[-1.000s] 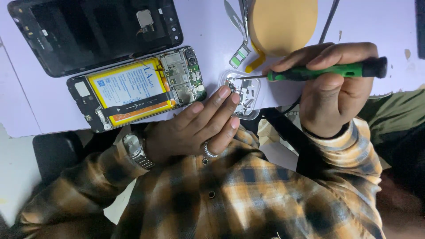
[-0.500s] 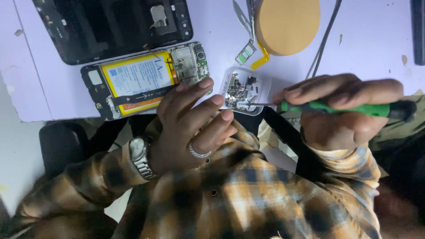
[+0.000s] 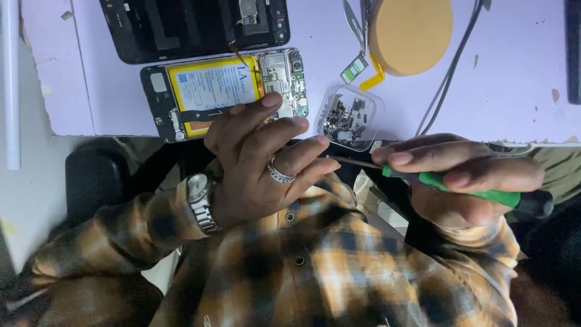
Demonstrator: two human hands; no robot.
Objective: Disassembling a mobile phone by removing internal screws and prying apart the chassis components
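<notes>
One green screwdriver [image 3: 478,192] in right hand [image 3: 460,175], tip toward left hand [image 3: 260,157]

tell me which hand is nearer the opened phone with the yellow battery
Left. The left hand lies over the opened phone, fingertips on it; the right hand, gripping the screwdriver, is off to the side.

Opened phone [image 3: 224,91] left of parts tray [image 3: 350,116], back cover [image 3: 193,27] behind phone

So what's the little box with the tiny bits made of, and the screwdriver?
The little box looks like clear, glossy plastic: you can see the small parts through it. The screwdriver in the right hand seems to have a green plastic handle, a black end and a thin, dull metal-looking shaft.
</notes>
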